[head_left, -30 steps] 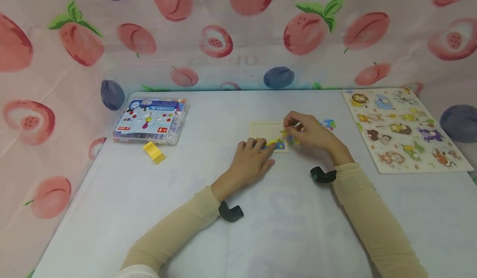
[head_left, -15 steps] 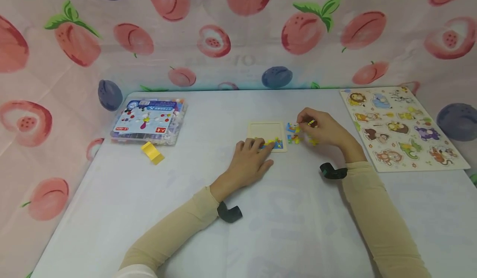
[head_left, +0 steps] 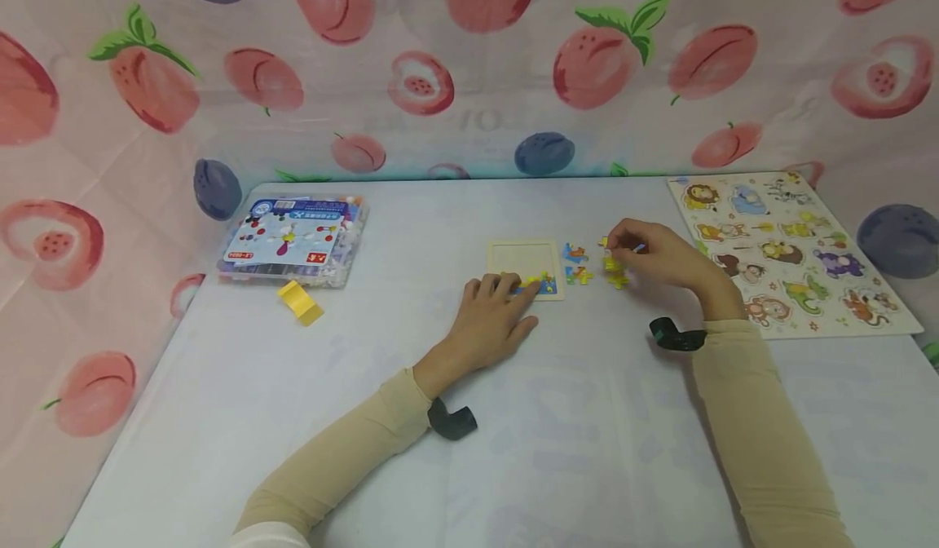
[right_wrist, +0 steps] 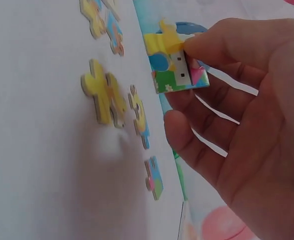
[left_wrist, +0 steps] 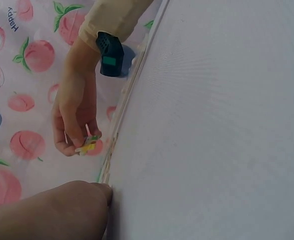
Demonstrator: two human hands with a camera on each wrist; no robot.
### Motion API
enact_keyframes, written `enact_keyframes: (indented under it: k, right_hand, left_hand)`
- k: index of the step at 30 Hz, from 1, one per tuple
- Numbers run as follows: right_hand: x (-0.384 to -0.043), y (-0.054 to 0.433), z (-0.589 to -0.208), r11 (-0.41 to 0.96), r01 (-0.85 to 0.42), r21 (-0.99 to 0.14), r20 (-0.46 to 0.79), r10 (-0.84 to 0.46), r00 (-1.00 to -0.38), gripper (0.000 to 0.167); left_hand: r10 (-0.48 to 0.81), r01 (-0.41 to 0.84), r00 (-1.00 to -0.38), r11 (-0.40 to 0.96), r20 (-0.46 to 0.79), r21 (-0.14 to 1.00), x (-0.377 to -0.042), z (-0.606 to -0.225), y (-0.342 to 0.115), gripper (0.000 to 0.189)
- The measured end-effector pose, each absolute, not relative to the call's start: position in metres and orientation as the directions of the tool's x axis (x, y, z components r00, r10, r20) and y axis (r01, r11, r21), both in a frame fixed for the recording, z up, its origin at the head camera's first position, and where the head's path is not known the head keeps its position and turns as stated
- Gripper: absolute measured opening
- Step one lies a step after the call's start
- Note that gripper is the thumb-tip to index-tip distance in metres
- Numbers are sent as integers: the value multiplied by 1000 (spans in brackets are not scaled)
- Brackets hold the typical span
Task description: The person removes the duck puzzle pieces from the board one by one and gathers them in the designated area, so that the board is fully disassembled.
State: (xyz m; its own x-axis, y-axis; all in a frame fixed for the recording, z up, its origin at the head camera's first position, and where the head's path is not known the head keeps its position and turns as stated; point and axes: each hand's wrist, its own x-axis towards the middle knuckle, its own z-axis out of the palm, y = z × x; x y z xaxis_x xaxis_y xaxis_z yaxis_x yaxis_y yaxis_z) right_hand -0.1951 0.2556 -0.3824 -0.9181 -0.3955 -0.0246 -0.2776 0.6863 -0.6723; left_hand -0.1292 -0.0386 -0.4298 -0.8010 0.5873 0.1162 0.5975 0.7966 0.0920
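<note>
My left hand (head_left: 484, 324) rests palm down, its fingers over the lower edge of a small wooden puzzle frame (head_left: 522, 258). A strip of yellow and blue jigsaw pieces (head_left: 547, 282) lies along the frame's bottom, partly covered by those fingers. Right of the frame, my right hand (head_left: 663, 264) is raised above the table. Its thumb and fingers pinch a jigsaw piece (right_wrist: 168, 72), printed yellow, green, white and pink. Beneath and beside it lie loose pieces, among them a yellow one (right_wrist: 102, 92) and two blue-yellow ones (head_left: 575, 252) next to the frame.
At the back left stands a clear plastic case (head_left: 293, 238) with a blue printed label. A folded yellow strip (head_left: 301, 302) lies before it. An animal picture board (head_left: 800, 254) occupies the right side, close to my right wrist. A patterned cloth (head_left: 469, 67) hangs behind the table.
My right hand has moved right, away from the frame, with a piece in its fingers. The loose pieces it covered now show. My left hand has stayed on the frame.
</note>
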Motion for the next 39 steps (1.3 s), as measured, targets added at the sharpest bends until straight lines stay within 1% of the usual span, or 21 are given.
enact_keyframes:
  k: [8, 18, 27, 36, 39]
  right_hand:
    - [-191, 269, -381, 706, -263, -657, -48, -388, -921, 12]
    - [-188, 281, -378, 729, -176, -662, -141, -351, -926, 14]
    - [-186, 291, -376, 768, -187, -612, -151, -346, -926, 15]
    - [-185, 296, -379, 787, -185, -589, -202, -364, -909, 17]
    - [-186, 296, -381, 800, -166, -577, -210, -341, -916, 17]
  left_hand:
    - [588, 600, -799, 794, 126, 94, -130, -433, -38, 52]
    - [588, 600, -799, 795, 129, 87, -130, -434, -38, 52]
    - [586, 596, -802, 799, 117, 81, -129, -432, -40, 53]
    - [587, 598, -800, 796, 125, 93, -128, -433, -40, 52]
    - [587, 599, -800, 796, 124, 92, -129, -433, -40, 53]
